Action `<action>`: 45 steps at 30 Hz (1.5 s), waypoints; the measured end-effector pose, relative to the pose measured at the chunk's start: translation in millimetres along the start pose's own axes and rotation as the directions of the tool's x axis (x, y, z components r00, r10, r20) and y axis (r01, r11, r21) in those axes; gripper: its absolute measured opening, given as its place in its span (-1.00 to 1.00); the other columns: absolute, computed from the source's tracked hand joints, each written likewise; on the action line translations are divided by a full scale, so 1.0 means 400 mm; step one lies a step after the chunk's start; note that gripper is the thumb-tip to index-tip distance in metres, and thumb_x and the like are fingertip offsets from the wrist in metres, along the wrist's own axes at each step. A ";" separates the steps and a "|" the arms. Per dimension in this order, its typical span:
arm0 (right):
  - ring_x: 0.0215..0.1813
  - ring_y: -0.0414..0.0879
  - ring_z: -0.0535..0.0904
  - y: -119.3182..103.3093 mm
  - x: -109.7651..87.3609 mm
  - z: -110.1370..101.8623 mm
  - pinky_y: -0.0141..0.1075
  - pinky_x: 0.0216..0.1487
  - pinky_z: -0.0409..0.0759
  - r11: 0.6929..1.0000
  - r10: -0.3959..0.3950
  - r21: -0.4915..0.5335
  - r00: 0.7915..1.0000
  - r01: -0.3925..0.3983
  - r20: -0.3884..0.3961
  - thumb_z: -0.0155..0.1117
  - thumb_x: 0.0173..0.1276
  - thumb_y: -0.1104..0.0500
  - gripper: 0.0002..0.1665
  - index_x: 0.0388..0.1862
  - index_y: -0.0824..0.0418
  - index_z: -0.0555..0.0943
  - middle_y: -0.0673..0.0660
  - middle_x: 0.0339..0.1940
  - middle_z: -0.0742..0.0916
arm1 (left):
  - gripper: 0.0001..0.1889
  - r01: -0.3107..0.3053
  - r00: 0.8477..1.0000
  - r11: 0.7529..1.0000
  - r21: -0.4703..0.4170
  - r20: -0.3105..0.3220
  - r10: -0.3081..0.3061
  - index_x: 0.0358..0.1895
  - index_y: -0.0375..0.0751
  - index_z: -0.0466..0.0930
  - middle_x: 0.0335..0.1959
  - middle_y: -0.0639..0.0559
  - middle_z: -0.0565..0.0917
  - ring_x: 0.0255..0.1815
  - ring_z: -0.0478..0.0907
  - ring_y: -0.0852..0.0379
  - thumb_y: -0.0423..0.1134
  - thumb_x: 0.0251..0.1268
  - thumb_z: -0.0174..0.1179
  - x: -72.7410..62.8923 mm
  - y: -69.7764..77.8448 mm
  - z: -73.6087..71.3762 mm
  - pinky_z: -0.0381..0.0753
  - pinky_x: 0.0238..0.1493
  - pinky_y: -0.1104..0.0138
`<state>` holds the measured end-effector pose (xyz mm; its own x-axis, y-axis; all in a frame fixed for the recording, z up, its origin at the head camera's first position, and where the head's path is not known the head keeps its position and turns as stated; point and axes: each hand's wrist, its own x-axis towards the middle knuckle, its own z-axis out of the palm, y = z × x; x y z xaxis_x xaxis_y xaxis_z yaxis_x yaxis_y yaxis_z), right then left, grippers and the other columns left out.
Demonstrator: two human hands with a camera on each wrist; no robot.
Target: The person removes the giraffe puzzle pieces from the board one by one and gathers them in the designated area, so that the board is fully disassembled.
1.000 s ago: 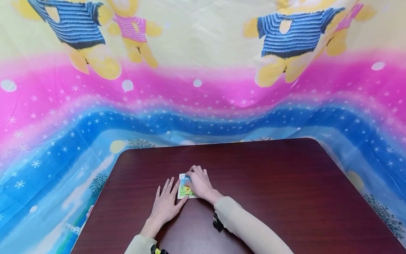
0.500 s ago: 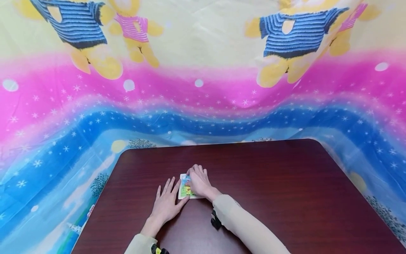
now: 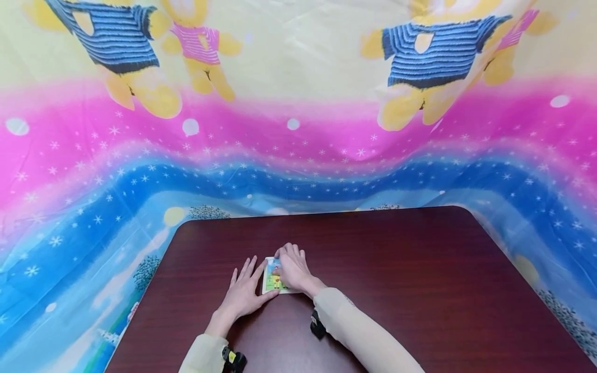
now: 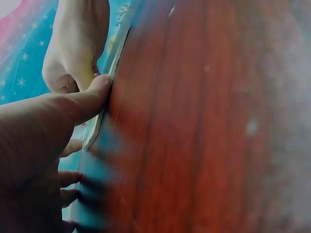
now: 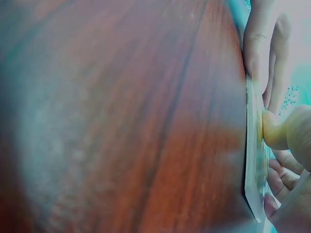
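Observation:
A small flat picture board (image 3: 270,282) with a pale border and a yellow cartoon figure lies on the dark red table. My left hand (image 3: 242,295) rests at its left side, index finger along the left edge and thumb at the near edge. In the left wrist view the left thumb (image 4: 95,92) touches the board's edge. My right hand (image 3: 295,269) covers the board's right part. Its fingers are curled, and the right thumb (image 5: 276,133) presses on the board's upper face in the right wrist view. What lies under the right palm is hidden.
The table (image 3: 396,269) extends to the right of both hands. Behind it and at its sides hangs a cloth (image 3: 298,150) printed with bears and snowflakes. A black wrist device (image 3: 318,325) sits by the right cuff, another wrist device (image 3: 234,359) by the left.
The left hand shifts slightly, with its wrist lower and the thumb lying flatter along the near edge. The right hand stays over the board almost unmoved, and the board keeps its place.

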<state>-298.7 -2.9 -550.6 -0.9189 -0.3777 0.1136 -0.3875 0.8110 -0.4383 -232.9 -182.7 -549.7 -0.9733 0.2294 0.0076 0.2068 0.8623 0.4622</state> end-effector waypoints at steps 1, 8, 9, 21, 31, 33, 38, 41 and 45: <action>0.18 0.03 0.47 0.001 0.000 0.000 -0.11 0.19 0.39 1.000 0.001 0.005 1.000 -0.001 -0.002 0.55 0.50 -0.02 -0.57 0.16 0.15 0.64 0.11 0.18 0.63 | 0.01 0.000 1.000 1.000 -0.011 0.003 0.000 0.75 -0.14 0.26 0.79 -0.38 0.17 0.84 0.03 -0.41 0.27 0.40 0.43 0.001 -0.001 -0.001 -0.03 0.74 -0.47; 0.18 0.04 0.48 0.010 -0.004 0.003 -0.12 0.16 0.37 0.998 -0.029 0.050 0.999 0.031 -0.035 0.56 0.49 0.02 -0.58 0.16 0.16 0.63 0.12 0.18 0.64 | 0.00 -0.009 1.000 0.998 -0.065 -0.022 0.008 0.74 -0.11 0.30 0.79 -0.42 0.15 0.84 0.00 -0.45 0.22 0.36 0.50 0.007 -0.003 0.005 -0.10 0.72 -0.52; 0.18 0.03 0.48 0.012 -0.005 0.004 -0.13 0.15 0.36 0.998 -0.036 0.057 0.998 0.038 -0.042 0.57 0.48 0.03 -0.58 0.16 0.15 0.63 0.12 0.17 0.65 | 0.00 -0.008 1.000 0.998 -0.069 -0.025 0.006 0.75 -0.09 0.29 0.79 -0.42 0.15 0.84 0.00 -0.45 0.21 0.35 0.51 0.007 -0.002 0.006 -0.11 0.72 -0.53; 0.17 0.03 0.54 0.036 -0.013 0.017 -0.07 0.20 0.40 0.974 -0.038 0.217 0.994 0.059 -0.101 0.62 0.43 0.06 -0.57 0.19 0.17 0.77 0.12 0.16 0.72 | 0.02 -0.029 0.998 0.993 -0.118 -0.066 0.021 0.77 -0.03 0.26 0.78 -0.45 0.15 0.83 -0.01 -0.50 0.20 0.33 0.52 -0.002 -0.015 0.023 -0.18 0.71 -0.55; 0.19 0.01 0.55 0.035 -0.019 0.021 -0.08 0.18 0.37 0.963 -0.078 0.250 0.991 0.103 -0.110 0.63 0.40 0.11 -0.59 0.18 0.13 0.79 0.10 0.17 0.80 | 0.03 -0.080 0.993 0.987 -0.142 -0.095 0.067 0.77 0.02 0.26 0.77 -0.47 0.15 0.81 -0.02 -0.54 0.41 0.36 0.38 -0.014 -0.032 0.040 -0.18 0.69 -0.56; 0.19 0.01 0.55 0.033 -0.020 0.020 -0.07 0.20 0.38 0.962 -0.077 0.253 0.991 0.103 -0.112 0.64 0.39 0.10 -0.57 0.19 0.14 0.79 0.10 0.18 0.80 | 0.03 -0.073 0.994 0.988 -0.139 -0.094 0.060 0.76 0.03 0.27 0.78 -0.44 0.15 0.82 -0.03 -0.51 0.42 0.36 0.37 -0.013 -0.037 0.046 -0.19 0.70 -0.54; 0.16 0.00 0.55 0.037 -0.021 0.019 -0.07 0.21 0.44 0.974 -0.077 0.201 0.986 0.106 -0.147 0.67 0.36 0.00 -0.53 0.16 0.16 0.80 0.08 0.12 0.78 | 0.00 -0.046 0.995 0.990 -0.130 -0.093 0.034 0.74 0.04 0.31 0.81 -0.34 0.13 0.85 -0.05 -0.43 0.41 0.34 0.39 -0.008 -0.040 0.052 -0.19 0.74 -0.49; 0.16 -0.01 0.53 0.043 -0.022 0.014 -0.07 0.22 0.46 0.978 -0.071 0.185 0.988 0.096 -0.139 0.70 0.33 -0.05 -0.52 0.11 0.16 0.83 0.06 0.08 0.75 | -0.02 -0.040 0.996 0.992 -0.118 -0.081 0.031 0.73 0.01 0.34 0.81 -0.36 0.14 0.84 -0.03 -0.45 0.38 0.36 0.39 -0.009 -0.031 0.042 -0.17 0.73 -0.49; 0.19 0.01 0.51 0.052 -0.020 0.004 -0.06 0.23 0.46 0.974 -0.068 0.211 0.993 0.087 -0.093 0.71 0.32 -0.04 -0.58 0.05 0.15 0.85 0.07 0.08 0.73 | -0.05 -0.035 0.998 0.996 -0.078 -0.058 0.031 0.72 -0.05 0.36 0.79 -0.40 0.16 0.82 0.02 -0.47 0.33 0.40 0.40 -0.011 -0.014 0.023 -0.12 0.71 -0.51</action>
<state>-299.3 16.4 -562.0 -0.8933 -0.3887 0.2258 -0.4414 0.6630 -0.6047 -229.1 -184.3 -560.4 -0.9707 0.2289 0.0735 0.2324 0.8156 0.5298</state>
